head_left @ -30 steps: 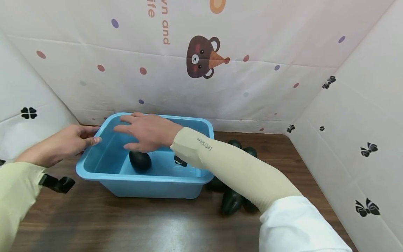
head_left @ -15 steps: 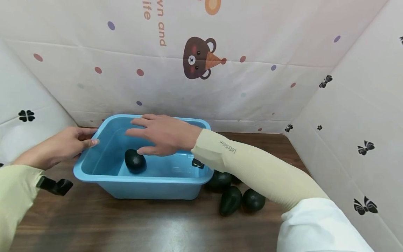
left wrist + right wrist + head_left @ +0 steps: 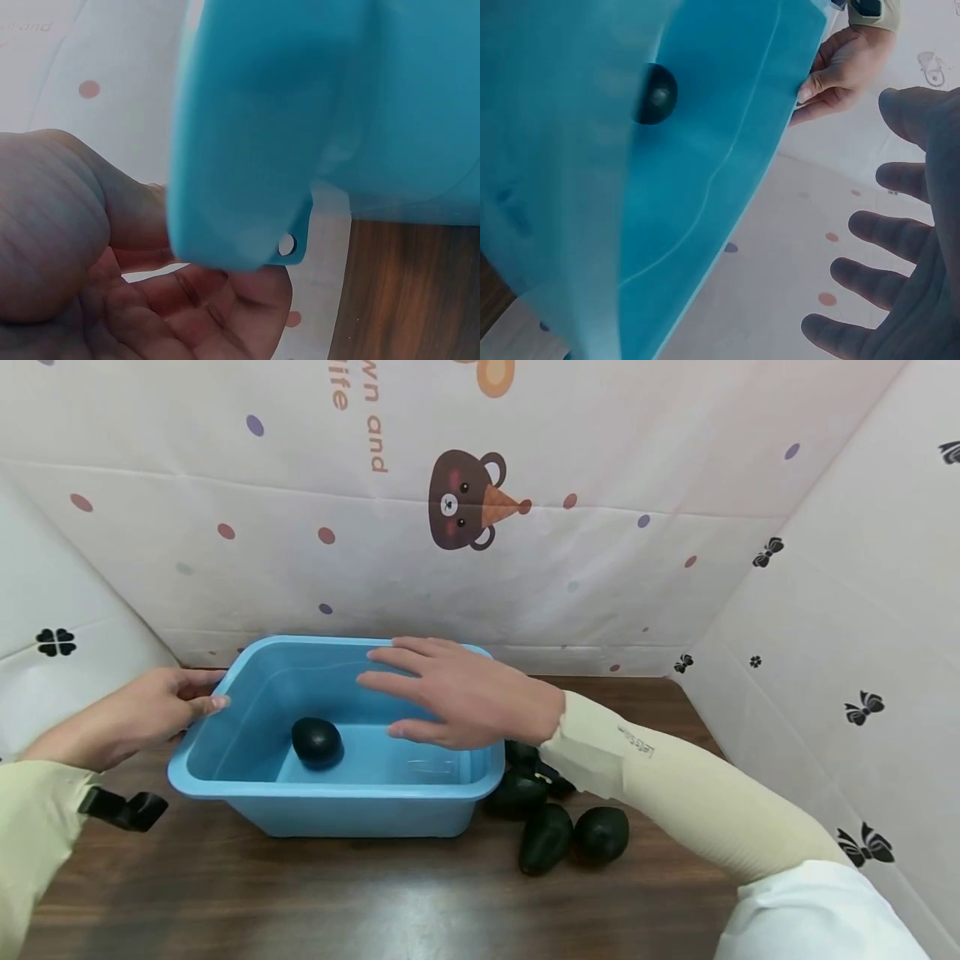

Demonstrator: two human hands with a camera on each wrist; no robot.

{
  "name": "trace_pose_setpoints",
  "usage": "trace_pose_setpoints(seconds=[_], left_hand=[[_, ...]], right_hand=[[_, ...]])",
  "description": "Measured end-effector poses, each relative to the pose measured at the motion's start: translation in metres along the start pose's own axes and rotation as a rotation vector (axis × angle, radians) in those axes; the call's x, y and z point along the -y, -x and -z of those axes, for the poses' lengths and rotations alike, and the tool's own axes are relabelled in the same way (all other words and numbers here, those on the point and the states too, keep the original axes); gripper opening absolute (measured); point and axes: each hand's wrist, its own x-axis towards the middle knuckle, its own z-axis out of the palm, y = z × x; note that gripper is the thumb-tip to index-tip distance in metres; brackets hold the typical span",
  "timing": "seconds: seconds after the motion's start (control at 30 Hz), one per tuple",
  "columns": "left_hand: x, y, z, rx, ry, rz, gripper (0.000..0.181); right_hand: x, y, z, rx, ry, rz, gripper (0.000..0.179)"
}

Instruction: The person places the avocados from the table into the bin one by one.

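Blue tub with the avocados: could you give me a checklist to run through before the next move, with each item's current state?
1. Left hand gripping the blue tub at its rim: ok.
2. Right hand empty, fingers spread: ok.
3. Tub upright on the table: ok.
4. Avocado lying inside the tub: ok, one.
5. Avocados beside the tub all in plain view: not ok, some partly covered.
6. Their exact count: cannot tell.

The right grip (image 3: 474, 697) has moved from above the avocado (image 3: 317, 743) to the right end of the tub (image 3: 337, 791).
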Motion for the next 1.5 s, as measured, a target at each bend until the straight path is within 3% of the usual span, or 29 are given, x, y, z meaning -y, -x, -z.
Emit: trace_pose_setpoints(seconds=[0.6,0.77,1.03,1.5], left_hand=[[0.004,0.002,-0.004,0.030,0.024,0.026,0.076],[0.003,0.004,-0.003,0.034,0.027,0.023,0.077],[0.000,0.005,-0.001,0.035,0.030,0.022,0.077],[-0.002,0.002,0.000,0.036,0.019,0.032,0.077]], right_hand=[[-0.008,0.086,-0.019,-0.105,0.052,-0.060,0.063],[-0.008,0.112,-0.023,-0.123,0.053,-0.109,0.063],[-0.006,0.154,-0.030,-0.084,0.059,-0.249,0.066],[-0.008,0.207,-0.076,-0.067,0.006,-0.383,0.076]])
